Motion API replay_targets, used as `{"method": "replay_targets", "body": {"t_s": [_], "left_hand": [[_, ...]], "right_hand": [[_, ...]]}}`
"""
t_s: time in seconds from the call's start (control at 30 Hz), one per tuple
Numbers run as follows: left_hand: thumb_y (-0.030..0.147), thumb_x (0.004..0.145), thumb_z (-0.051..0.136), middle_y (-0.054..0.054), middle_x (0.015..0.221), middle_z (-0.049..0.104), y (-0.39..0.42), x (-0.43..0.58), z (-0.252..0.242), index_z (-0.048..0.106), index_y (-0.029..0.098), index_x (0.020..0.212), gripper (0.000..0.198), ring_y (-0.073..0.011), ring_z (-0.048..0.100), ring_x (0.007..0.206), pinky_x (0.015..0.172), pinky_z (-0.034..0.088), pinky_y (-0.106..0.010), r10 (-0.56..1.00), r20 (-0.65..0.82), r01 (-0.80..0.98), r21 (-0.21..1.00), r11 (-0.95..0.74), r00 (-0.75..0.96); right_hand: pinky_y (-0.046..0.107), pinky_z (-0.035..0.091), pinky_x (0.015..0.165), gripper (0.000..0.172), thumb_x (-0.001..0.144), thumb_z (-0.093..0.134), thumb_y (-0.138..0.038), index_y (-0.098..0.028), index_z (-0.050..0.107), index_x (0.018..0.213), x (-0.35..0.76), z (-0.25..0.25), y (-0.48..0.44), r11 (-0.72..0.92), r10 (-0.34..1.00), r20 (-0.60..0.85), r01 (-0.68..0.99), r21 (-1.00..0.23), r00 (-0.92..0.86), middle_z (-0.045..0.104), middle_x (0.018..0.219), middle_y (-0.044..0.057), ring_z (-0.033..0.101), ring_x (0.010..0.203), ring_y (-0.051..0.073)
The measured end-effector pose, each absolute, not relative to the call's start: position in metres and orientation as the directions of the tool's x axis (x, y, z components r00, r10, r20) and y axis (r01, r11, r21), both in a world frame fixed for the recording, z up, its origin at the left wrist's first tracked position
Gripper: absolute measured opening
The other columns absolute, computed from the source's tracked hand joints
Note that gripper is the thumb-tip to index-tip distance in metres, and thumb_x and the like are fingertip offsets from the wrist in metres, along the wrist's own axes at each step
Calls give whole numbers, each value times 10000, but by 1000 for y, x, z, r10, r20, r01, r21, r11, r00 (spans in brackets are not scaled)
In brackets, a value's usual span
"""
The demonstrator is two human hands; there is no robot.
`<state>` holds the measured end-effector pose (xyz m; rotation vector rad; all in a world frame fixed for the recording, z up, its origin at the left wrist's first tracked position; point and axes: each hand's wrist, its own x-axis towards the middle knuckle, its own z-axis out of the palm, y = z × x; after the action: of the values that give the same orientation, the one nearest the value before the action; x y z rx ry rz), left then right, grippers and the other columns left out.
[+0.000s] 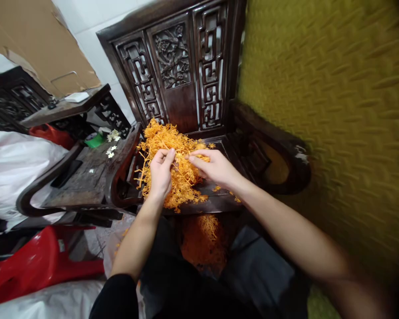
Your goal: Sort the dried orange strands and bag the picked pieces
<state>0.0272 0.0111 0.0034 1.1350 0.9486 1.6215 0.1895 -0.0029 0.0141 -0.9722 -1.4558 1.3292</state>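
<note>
On the seat of the dark carved chair [219, 201], piled toward its back-left corner and spilling down to the front edge, is a big tangled heap of orange strands [168, 139]. Both hands are in it, right about the middle of the heap. The left hand [160, 173] is closed in a thumb-and-finger pinch on a little tuft, and the right hand [213, 167] is pinching the same tuft from the other side, fingertips nearly touching. So the bit they hold runs roughly side to side between the two grips, parallel to the seat's front edge. The rest of the heap mostly lies beyond and left of the fingers, with no clear direction, just a tangle. The left hand sits deeper in it. Below the front edge there's a second orange heap [202, 239], and a red plastic stool [36, 266] stands off to the left.
</note>
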Motion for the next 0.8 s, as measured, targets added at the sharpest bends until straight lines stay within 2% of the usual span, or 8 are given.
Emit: {"method": "replay_targets", "body": {"t_s": [0.13, 0.4, 0.47, 0.53, 0.6, 0.63, 0.73, 0.8], "left_hand": [[425, 828, 773, 44, 637, 520, 7, 30, 1, 581, 169, 746, 330, -59, 434, 496, 452, 350, -195, 944, 316, -89, 942, -324, -93], [437, 795, 796, 69, 593, 444, 14, 29, 9, 521, 188, 736, 376, -54, 366, 459, 416, 280, -190, 933, 272, -184, 930, -317, -234], [418, 803, 794, 60, 606, 464, 21, 22, 9, 542, 182, 737, 352, -54, 386, 475, 433, 299, -194, 912, 321, -123, 925, -360, -256], [394, 814, 789, 61, 596, 457, 30, 8, 7, 541, 180, 733, 338, -52, 384, 478, 437, 292, -191, 875, 340, -88, 916, -391, -345], [387, 825, 781, 75, 567, 411, 38, -6, 5, 505, 185, 724, 357, -46, 344, 457, 420, 257, -184, 845, 291, -137, 912, -387, -448], [395, 827, 779, 81, 562, 390, 41, -12, 5, 479, 189, 719, 378, -42, 319, 445, 408, 235, -180, 849, 249, -189, 909, -371, -466], [427, 795, 804, 72, 619, 423, 44, -13, 5, 449, 192, 730, 431, -32, 327, 458, 398, 213, -166, 912, 176, -315, 900, -302, -371], [450, 764, 826, 54, 683, 482, 40, -4, 7, 463, 190, 754, 446, -32, 377, 493, 408, 249, -155, 946, 174, -358, 895, -267, -272]], "right_hand": [[272, 337, 548, 366, 861, 670, -514, -149, 697, 854, 181, 13, -3, 340, 937, 312, 212, -916, -155, 613, 681, -1, 451, 556, 107], [312, 380, 658, 282, 950, 563, -346, -208, 508, 710, 169, 5, -17, 554, 824, 565, 259, -791, -38, 540, 657, -10, 487, 624, 141], [313, 383, 634, 272, 942, 581, -331, -216, 496, 711, 175, 9, -15, 581, 796, 604, 217, -785, 54, 527, 659, -9, 485, 615, 141], [296, 365, 554, 260, 939, 579, -334, -233, 461, 731, 188, 18, -12, 641, 718, 640, 99, -761, 275, 497, 670, -19, 449, 557, 126], [267, 316, 456, 234, 944, 557, -352, -250, 440, 769, 201, 26, -8, 687, 639, 577, -39, -726, 509, 479, 680, -32, 387, 473, 104], [255, 295, 421, 222, 945, 551, -367, -254, 448, 784, 206, 28, -7, 675, 648, 530, -90, -732, 548, 496, 686, -34, 374, 440, 94], [243, 328, 388, 219, 932, 580, -415, -226, 561, 824, 211, 24, -7, 480, 855, 437, -105, -871, 280, 653, 774, 11, 483, 422, 86], [248, 384, 401, 235, 926, 589, -410, -198, 661, 997, 207, 16, -8, 355, 933, 353, -20, -935, 66, 732, 909, 56, 585, 460, 106]]}}
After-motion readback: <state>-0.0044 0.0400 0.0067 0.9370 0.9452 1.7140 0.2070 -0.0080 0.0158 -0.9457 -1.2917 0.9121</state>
